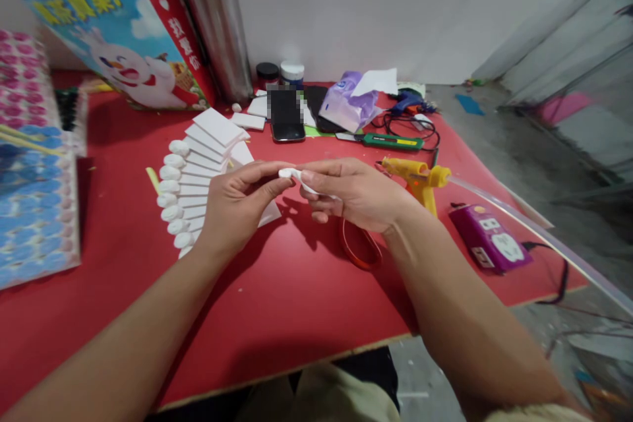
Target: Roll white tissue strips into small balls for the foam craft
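Observation:
Both my hands meet above the red table [277, 303] and pinch one small white piece [291, 175] between them. My left hand [237, 204] grips its left end with thumb and fingers. My right hand [356, 192] holds the other end, fingers curled round it. Just behind my left hand lies a fan of white strips with rounded white tips [190, 194]. A stack of white rectangular pieces [217, 126] sits at the top of that fan.
A yellow glue gun [418, 178] stands right of my right hand, with a purple power strip [487, 237] beyond it. A red ring [360, 247] lies under my right wrist. Phone [287, 115], tissue pack [349, 105], green tool [390, 141], steel flask [217, 26] and colourful boards [34, 165] line the back and left.

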The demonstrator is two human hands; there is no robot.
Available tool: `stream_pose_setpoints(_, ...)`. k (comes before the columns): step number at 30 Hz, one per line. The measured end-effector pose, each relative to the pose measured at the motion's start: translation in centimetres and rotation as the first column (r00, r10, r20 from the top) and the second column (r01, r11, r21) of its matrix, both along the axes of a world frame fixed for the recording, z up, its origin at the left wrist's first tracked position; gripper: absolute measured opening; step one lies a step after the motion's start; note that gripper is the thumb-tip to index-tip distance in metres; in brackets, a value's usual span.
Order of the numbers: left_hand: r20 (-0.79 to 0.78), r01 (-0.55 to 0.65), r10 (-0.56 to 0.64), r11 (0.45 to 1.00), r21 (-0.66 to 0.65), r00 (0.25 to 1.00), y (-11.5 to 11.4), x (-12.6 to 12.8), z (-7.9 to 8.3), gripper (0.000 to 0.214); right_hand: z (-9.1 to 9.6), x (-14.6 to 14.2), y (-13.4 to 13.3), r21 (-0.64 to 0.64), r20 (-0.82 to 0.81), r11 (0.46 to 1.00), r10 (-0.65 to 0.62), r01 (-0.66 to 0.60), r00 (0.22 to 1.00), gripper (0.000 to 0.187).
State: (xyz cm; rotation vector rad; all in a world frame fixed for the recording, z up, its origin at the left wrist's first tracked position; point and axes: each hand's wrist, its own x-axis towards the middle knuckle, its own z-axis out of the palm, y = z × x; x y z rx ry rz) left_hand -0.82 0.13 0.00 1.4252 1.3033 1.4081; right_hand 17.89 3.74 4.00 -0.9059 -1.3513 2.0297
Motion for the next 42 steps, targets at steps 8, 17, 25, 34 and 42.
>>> stream_pose_setpoints(8, 0.226, 0.005, 0.032, 0.987, -0.161, 0.974, -0.1, 0.7, -0.6, 0.019, -0.7, -0.8, -0.8, 0.801, 0.382, 0.598, -0.471, -0.029, 0.795, 0.015)
stream_pose_setpoints(17, 0.228, 0.002, 0.033, 0.989, -0.150, 0.973, 0.0, 0.6, -0.7, 0.019, -0.3, -0.1, -1.2, 0.867, 0.429, 0.439, -0.414, -0.237, 0.803, 0.010)
stream_pose_setpoints(25, 0.131, 0.053, -0.041, 0.994, -0.092, 0.991, 0.0, 0.2, -0.4, 0.020, 0.1, 0.2, -1.0, 0.811, 0.400, 0.558, -0.308, -0.177, 0.863, 0.012)
stream_pose_setpoints(34, 0.096, 0.010, -0.003, 0.997, -0.079, 0.995, -0.3, 0.4, -0.5, 0.013, 0.0, 0.0, -1.1, 0.838, 0.451, 0.483, -0.354, -0.252, 0.820, 0.009)
stream_pose_setpoints(42, 0.029, 0.091, -0.090, 0.995, -0.040, 0.996, 0.0, -0.1, -0.4, 0.016, -0.3, -0.3, -0.9, 0.760, 0.364, 0.646, -0.341, -0.065, 0.866, 0.010)
